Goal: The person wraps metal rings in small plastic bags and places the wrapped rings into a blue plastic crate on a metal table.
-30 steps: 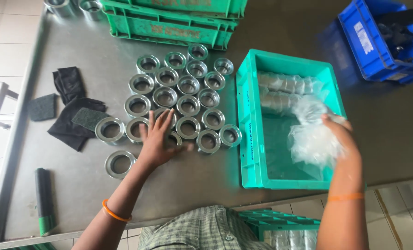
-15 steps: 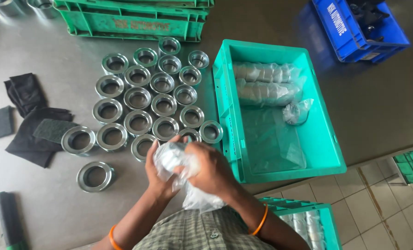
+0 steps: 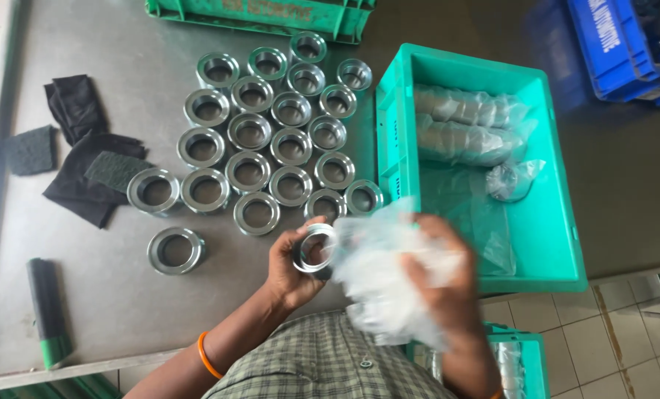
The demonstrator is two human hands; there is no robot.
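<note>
My left hand holds a shiny metal ring just above the near edge of the grey metal table. My right hand grips a crumpled clear plastic bag, blurred, right beside that ring. Several more metal rings stand in rows on the table beyond my hands, and one ring lies apart at the left. The teal crate to the right holds bagged rolls of rings.
Black cloths and grey scouring pads lie at the left. A dark tool with a green end rests near the front-left edge. A green crate stands at the back, a blue crate at the far right.
My left hand has come off the rows and now holds a ring. My right hand has brought the plastic bag from the teal crate over to it.
</note>
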